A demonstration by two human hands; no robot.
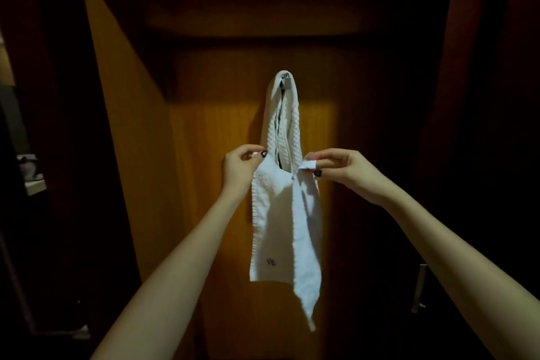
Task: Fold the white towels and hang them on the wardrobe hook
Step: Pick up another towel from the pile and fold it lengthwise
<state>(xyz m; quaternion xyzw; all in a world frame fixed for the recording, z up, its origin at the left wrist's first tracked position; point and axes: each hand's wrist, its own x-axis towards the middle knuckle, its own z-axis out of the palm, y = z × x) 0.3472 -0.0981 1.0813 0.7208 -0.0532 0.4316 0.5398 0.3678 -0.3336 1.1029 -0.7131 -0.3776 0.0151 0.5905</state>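
A textured white towel (287, 126) hangs from a small metal hook (286, 82) on the orange wooden wardrobe panel (204, 155). In front of its lower part I hold a second white towel (277, 222) spread by its top corners. My left hand (241, 168) pinches the top left corner, my right hand (336, 169) pinches the top right corner. The held towel droops downward, with a narrow folded strip trailing to a point at the lower right. A small dark mark shows near its lower left.
The open wardrobe door (122, 126) angles away on the left. A dim shelf with pale items (32, 175) is at the far left. A metal door handle (419, 286) shows at the lower right in shadow.
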